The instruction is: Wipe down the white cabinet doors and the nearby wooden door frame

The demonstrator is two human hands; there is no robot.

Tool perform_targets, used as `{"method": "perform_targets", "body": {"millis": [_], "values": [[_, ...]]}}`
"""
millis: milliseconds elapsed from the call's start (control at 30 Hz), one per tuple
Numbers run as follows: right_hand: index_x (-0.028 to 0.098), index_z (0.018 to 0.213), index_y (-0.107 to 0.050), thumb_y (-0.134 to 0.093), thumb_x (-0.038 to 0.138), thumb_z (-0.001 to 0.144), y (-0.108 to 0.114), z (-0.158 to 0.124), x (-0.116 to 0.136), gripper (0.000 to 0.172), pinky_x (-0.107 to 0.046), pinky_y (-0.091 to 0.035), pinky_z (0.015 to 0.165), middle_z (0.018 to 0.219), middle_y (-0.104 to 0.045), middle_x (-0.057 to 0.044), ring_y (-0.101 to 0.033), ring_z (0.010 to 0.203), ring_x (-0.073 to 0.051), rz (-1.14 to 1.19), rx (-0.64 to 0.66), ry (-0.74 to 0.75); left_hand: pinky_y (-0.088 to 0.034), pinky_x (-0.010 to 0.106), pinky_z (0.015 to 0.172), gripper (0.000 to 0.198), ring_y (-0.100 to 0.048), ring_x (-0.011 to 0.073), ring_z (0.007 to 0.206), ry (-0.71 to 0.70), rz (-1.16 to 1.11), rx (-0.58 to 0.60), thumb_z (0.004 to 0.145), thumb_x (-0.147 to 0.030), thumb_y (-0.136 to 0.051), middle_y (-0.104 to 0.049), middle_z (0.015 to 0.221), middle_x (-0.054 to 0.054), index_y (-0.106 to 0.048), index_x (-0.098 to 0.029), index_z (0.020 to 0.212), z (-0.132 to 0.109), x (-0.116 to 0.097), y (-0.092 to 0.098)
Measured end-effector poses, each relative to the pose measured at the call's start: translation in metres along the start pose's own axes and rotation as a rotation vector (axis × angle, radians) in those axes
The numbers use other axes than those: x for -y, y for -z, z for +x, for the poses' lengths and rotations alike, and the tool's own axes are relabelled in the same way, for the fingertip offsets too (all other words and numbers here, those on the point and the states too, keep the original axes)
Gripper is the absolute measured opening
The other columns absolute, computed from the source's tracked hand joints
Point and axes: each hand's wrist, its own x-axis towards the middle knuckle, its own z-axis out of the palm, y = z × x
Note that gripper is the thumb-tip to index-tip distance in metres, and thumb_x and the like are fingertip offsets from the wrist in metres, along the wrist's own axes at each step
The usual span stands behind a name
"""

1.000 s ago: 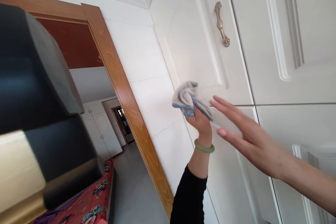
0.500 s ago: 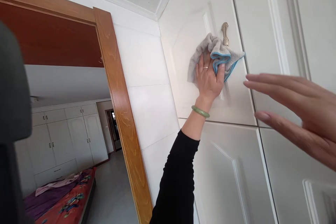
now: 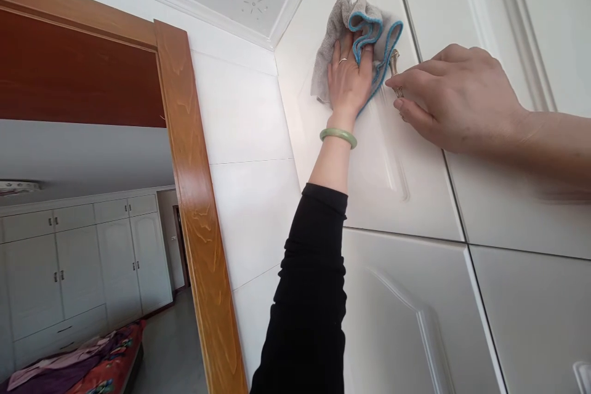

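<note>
My left hand (image 3: 348, 80) presses a grey cleaning cloth (image 3: 332, 37) with blue edging against the upper white cabinet door (image 3: 373, 160). Its fingers and thumb lie over the bunched fabric, which is folded up around them. A ring and a green bangle show on this arm, below them a black sleeve. To the right, my right hand (image 3: 462, 95) has its thumb and fingers closed around the ornate metal door handle (image 3: 395, 64). Most of the handle's lower part is hidden behind those fingers.
A wooden door frame (image 3: 194, 209) stands left of a white tiled wall (image 3: 249, 209). Through the opening I see a bed (image 3: 115, 366) with red and purple covers and white wardrobes (image 3: 78, 265). More cabinet doors (image 3: 526, 314) continue below and to the right.
My left hand has moved the cloth up and left on the door, uncovering the area below the handle. My right hand has come in from the right, from open to closed around the handle.
</note>
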Motion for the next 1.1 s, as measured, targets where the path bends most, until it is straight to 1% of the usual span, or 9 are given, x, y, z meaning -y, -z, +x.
{"method": "perform_targets", "body": {"millis": [200, 300, 467, 533, 600, 700, 933, 1000, 1100], "values": [[0.018, 0.100, -0.085, -0.046, 0.032, 0.111, -0.009, 0.000, -0.008, 0.043, -0.044, -0.046, 0.087, 0.104, -0.081, -0.014, -0.066, 0.105, -0.032, -0.063, -0.083, 0.064, -0.048, 0.058, 0.143, 0.053, -0.035, 0.0262, 0.181, -0.025, -0.058, 0.010, 0.101, -0.076, -0.049, -0.080, 0.148, -0.011, -0.075, -0.059, 0.144, -0.060, 0.002, 0.011], [0.017, 0.100, -0.084, -0.046, 0.034, 0.113, -0.012, 0.002, -0.007, 0.044, -0.043, -0.040, 0.080, 0.105, -0.079, -0.016, -0.064, 0.105, -0.032, -0.074, -0.120, 0.075, -0.055, 0.058, 0.137, 0.049, -0.045, 0.0270, 0.176, -0.067, 0.090, -0.012, 0.104, -0.074, -0.043, -0.085, 0.131, -0.004, -0.077, -0.062, 0.138, -0.051, -0.007, 0.011], [0.017, 0.101, -0.084, -0.045, 0.037, 0.115, -0.016, -0.001, -0.008, 0.046, -0.042, -0.035, 0.077, 0.110, -0.080, -0.016, -0.063, 0.103, -0.032, -0.064, -0.181, 0.125, -0.038, 0.084, 0.136, 0.062, -0.064, 0.0472, 0.157, -0.102, 0.865, 0.735, 0.111, -0.063, -0.028, -0.074, 0.086, 0.010, -0.075, -0.034, 0.083, -0.020, -0.025, 0.008], [0.017, 0.100, -0.084, -0.043, 0.038, 0.116, -0.017, -0.001, -0.008, 0.049, -0.042, -0.034, 0.077, 0.106, -0.079, -0.015, -0.063, 0.102, -0.032, -0.079, -0.177, 0.127, -0.041, 0.070, 0.143, 0.048, -0.061, 0.0417, 0.161, -0.082, 0.577, 0.409, 0.110, -0.065, -0.046, -0.081, 0.092, 0.008, -0.081, -0.039, 0.089, -0.028, -0.025, 0.008], [0.016, 0.101, -0.085, -0.041, 0.038, 0.116, -0.016, -0.001, -0.006, 0.051, -0.042, -0.033, 0.077, 0.102, -0.077, -0.015, -0.063, 0.103, -0.033, -0.097, -0.151, 0.107, -0.038, 0.055, 0.149, 0.041, -0.046, 0.0312, 0.175, -0.122, 0.225, 0.127, 0.113, -0.064, -0.049, -0.087, 0.127, -0.001, -0.084, -0.050, 0.128, -0.039, -0.021, 0.009], [0.017, 0.106, -0.086, -0.043, 0.036, 0.114, -0.013, -0.001, -0.003, 0.048, -0.042, -0.034, 0.078, 0.110, -0.079, -0.016, -0.064, 0.107, -0.035, -0.106, -0.107, 0.078, -0.018, 0.049, 0.156, 0.066, -0.016, 0.0223, 0.186, -0.234, 0.151, 0.190, 0.120, -0.063, -0.022, -0.055, 0.180, -0.017, -0.052, -0.046, 0.176, -0.038, -0.016, 0.010], [0.019, 0.119, -0.087, -0.038, 0.039, 0.115, -0.012, -0.002, -0.005, 0.053, -0.048, -0.044, 0.088, 0.126, -0.079, -0.017, -0.065, 0.116, -0.037, -0.093, -0.073, 0.106, -0.014, 0.034, 0.153, 0.074, -0.005, 0.0176, 0.186, -0.178, 0.326, 0.194, 0.117, -0.061, -0.013, -0.023, 0.194, -0.026, -0.029, -0.042, 0.187, 0.047, -0.020, -0.003], [0.018, 0.119, -0.087, -0.036, 0.041, 0.116, -0.012, -0.002, -0.006, 0.055, -0.049, -0.045, 0.090, 0.127, -0.079, -0.017, -0.065, 0.115, -0.037, -0.097, -0.070, 0.118, -0.016, 0.037, 0.152, 0.080, -0.004, 0.0167, 0.187, -0.148, 0.330, 0.173, 0.112, -0.064, -0.014, -0.023, 0.194, -0.026, -0.027, -0.042, 0.188, 0.075, -0.019, -0.009], [0.019, 0.120, -0.086, -0.037, 0.041, 0.116, -0.011, -0.003, -0.007, 0.054, -0.050, -0.048, 0.092, 0.127, -0.079, -0.016, -0.065, 0.116, -0.038, -0.103, -0.062, 0.114, -0.035, 0.038, 0.145, 0.083, 0.003, 0.0143, 0.186, -0.103, 0.265, 0.127, 0.092, -0.089, -0.022, -0.048, 0.173, -0.043, -0.040, -0.075, 0.171, 0.108, -0.008, -0.009]]}}
